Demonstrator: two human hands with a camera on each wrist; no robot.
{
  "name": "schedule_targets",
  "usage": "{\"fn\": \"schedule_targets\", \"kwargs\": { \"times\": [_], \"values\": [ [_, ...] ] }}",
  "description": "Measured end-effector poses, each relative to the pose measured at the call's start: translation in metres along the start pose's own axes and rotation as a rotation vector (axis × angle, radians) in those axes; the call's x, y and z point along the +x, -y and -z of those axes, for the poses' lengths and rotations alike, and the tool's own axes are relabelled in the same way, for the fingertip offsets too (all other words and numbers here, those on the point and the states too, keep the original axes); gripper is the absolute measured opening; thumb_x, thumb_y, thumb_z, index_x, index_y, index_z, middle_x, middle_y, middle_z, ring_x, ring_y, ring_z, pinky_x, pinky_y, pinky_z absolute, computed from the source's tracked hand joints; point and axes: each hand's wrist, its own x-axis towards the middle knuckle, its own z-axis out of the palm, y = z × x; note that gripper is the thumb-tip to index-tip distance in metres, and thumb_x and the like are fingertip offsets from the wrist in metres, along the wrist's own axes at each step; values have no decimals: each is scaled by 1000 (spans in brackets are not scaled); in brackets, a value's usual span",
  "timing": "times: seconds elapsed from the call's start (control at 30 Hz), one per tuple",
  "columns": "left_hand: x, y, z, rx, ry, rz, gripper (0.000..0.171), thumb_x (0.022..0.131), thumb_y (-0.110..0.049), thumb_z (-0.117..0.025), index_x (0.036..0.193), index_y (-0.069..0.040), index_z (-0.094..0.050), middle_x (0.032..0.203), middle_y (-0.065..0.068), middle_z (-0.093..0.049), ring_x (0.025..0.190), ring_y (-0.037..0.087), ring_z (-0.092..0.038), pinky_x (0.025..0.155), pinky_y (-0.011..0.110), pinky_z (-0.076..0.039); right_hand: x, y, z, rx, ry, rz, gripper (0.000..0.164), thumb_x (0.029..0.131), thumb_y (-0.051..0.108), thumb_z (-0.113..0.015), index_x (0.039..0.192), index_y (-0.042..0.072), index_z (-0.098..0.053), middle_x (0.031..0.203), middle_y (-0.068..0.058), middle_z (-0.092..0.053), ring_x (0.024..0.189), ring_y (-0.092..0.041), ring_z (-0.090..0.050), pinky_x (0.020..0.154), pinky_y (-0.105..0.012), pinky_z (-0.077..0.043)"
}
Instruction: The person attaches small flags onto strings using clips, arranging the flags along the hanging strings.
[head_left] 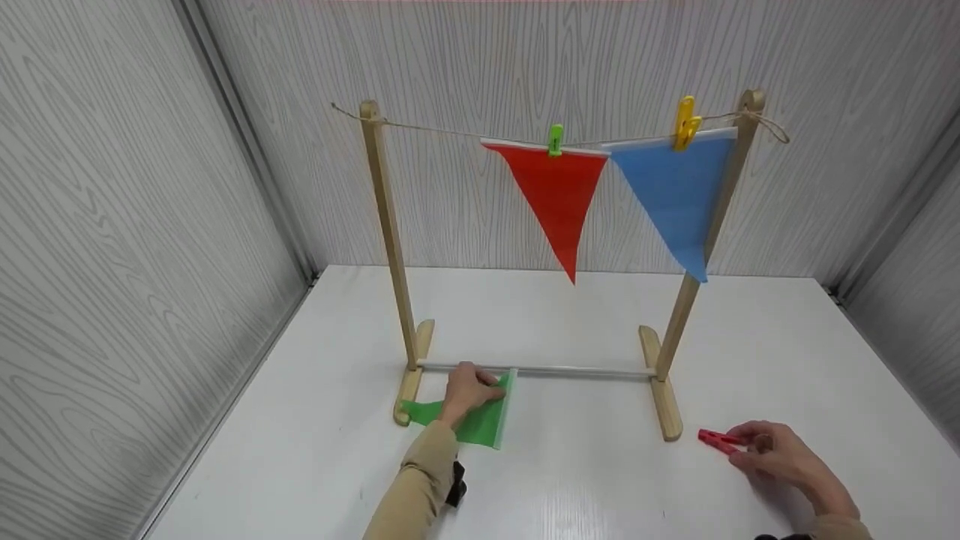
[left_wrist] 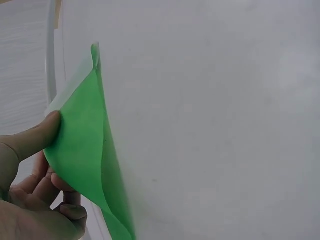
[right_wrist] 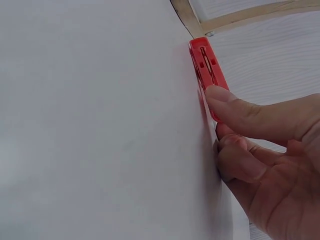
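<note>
A green pennant flag (head_left: 480, 426) with a white top edge is pinched between the thumb and fingers of my left hand (head_left: 466, 391), near the stand's lower left. In the left wrist view the flag (left_wrist: 82, 135) bends along its length, its white strip beside the thumb. My right hand (head_left: 776, 454) pinches a red clothespin (head_left: 716, 441) at the table's right side. The right wrist view shows the clothespin (right_wrist: 207, 62) low by the white tabletop, its rear end hidden by the thumb.
A wooden stand (head_left: 388, 225) carries a string (head_left: 435, 130) between two posts. A red pennant (head_left: 559, 195) hangs from a green clothespin (head_left: 555, 140); a blue pennant (head_left: 679, 195) hangs from a yellow clothespin (head_left: 684, 126). A white rod (head_left: 585, 372) joins the feet.
</note>
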Motion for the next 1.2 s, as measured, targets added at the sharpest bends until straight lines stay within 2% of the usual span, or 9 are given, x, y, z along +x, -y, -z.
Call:
{"fn": "schedule_targets", "kwargs": {
  "times": [0.1,0.23,0.37,0.5,0.7,0.87,0.97,1.07,1.2],
  "values": [
    [1,1,3,-41,6,14,21,82,-5,-80,98,5,-72,100,20,-72,92,29,-69,82,40,-59,0,0,-1,-21,-17,27,45,90,12,-74,124,-11,-59,89,-3,-58,80,-16,-49,62,-25,-43],
    [2,-1,7,-99,30,52,30,85,-7,-77,111,6,-70,114,22,-70,107,32,-66,91,42,-57,1,1,-1,-37,-34,40,44,89,13,-75,123,-10,-60,93,-4,-60,81,-16,-49,62,-25,-42],
    [5,-4,11,-114,46,48,35,88,-9,-73,119,7,-68,115,21,-68,101,24,-62,88,36,-54,0,2,0,-34,-30,29,45,89,16,-76,124,-8,-61,93,-4,-60,84,-17,-49,63,-25,-42],
    [6,-9,16,-115,67,20,29,89,-9,-71,115,7,-70,105,16,-69,87,16,-54,78,28,-48,0,3,1,-40,-24,35,48,89,18,-76,125,-9,-61,96,-5,-61,86,-18,-49,64,-25,-42],
    [7,-16,24,-128,90,23,19,93,-10,-68,105,4,-72,91,5,-64,83,15,-52,76,27,-46,2,4,1,-38,-29,17,51,92,22,-74,129,-9,-57,111,-15,-65,95,-20,-55,72,-26,-49],
    [9,-21,30,-140,68,-8,13,93,-8,-66,92,5,-69,76,-1,-51,75,14,-46,69,24,-39,3,6,1,10,-21,-25,53,95,22,-70,134,-9,-53,115,-19,-63,92,-19,-56,69,-29,-52],
    [9,-23,33,-146,49,-7,16,93,-8,-66,94,6,-70,75,-2,-53,73,13,-46,67,23,-38,3,8,1,34,-25,-35,56,95,25,-70,135,-9,-51,116,-19,-63,90,-18,-57,68,-29,-53],
    [8,-23,36,-157,32,4,18,94,-11,-66,96,6,-72,74,-3,-53,72,12,-45,66,23,-37,1,9,0,40,-35,9,56,96,26,-69,134,-10,-52,116,-18,-64,85,-16,-58,65,-28,-52],
    [6,-25,40,-188,7,10,19,95,-14,-66,91,3,-71,73,-4,-52,71,12,-45,66,23,-38,-1,10,-1,40,-51,74,55,97,27,-68,133,-11,-53,116,-17,-65,80,-15,-59,62,-27,-51]
  ]
}}
